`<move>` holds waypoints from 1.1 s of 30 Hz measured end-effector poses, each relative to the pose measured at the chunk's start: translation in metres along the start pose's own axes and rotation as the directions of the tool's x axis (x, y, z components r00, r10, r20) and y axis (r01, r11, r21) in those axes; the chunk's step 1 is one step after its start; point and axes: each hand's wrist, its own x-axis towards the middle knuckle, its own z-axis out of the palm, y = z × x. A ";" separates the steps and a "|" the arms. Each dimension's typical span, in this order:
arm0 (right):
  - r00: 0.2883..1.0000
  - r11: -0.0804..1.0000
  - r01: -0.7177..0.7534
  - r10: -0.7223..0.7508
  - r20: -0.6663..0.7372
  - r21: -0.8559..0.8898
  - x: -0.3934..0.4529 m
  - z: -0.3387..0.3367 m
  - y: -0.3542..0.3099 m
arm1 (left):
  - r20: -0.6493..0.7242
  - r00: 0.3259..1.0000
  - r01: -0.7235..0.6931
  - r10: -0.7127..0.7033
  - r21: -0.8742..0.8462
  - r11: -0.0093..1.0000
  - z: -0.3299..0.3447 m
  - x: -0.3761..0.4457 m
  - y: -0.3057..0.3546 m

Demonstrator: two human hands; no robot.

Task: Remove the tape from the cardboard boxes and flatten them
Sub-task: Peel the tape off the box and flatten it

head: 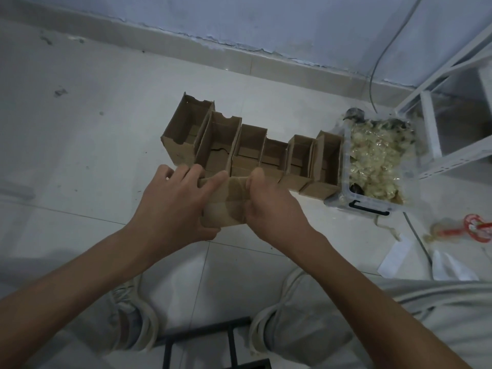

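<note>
You are working over the tiled floor (pixel 80 145), and the landmark to steer by is the row of open boxes (pixel 253 153) standing side by side on it, six that I can count, mouths up, the row running left to right and stepping down toward the right; just right of the row, touching its last box, sits a clear plastic bin (pixel 372 166) heaped with crumpled tape; farther right of it a white metal rack (pixel 439 107) stands against the wall; on the floor right of and nearer to you than the bin lie a red tape holder (pixel 471 227) and some white paper scraps (pixel 396 258).

The box (pixel 226 203) you are working on is just in front of the row, on your side of it, held up between both hands, its long axis roughly toward and away from you; a strip of tape (pixel 235 194) seems to run along its top face.

Your left hand (pixel 175 206) grips the box's left side, fingers curled over the far top edge, thumb below; your right hand (pixel 269 203) is closed at the right edge, fingertips apparently pinching the tape there, though the exact hold is hidden; both forearms reach in level, the right hand nearer the tape, so I judge the peel falls to it while the left steadies.
</note>
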 end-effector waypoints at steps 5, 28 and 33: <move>0.995 0.995 -0.008 -0.002 -0.103 -0.098 -0.009 0.013 -0.010 | 0.018 0.999 0.039 -0.038 -0.064 0.997 0.003 -0.002 0.003; 0.844 0.985 0.170 -0.168 -0.509 -0.043 0.006 -0.005 0.023 | -0.122 0.991 0.037 -0.060 -0.183 0.982 -0.031 -0.008 0.012; 0.811 0.959 0.202 -0.278 -0.515 -0.199 0.003 -0.008 0.018 | -0.251 0.967 0.018 -0.046 -0.112 0.994 -0.029 -0.010 0.016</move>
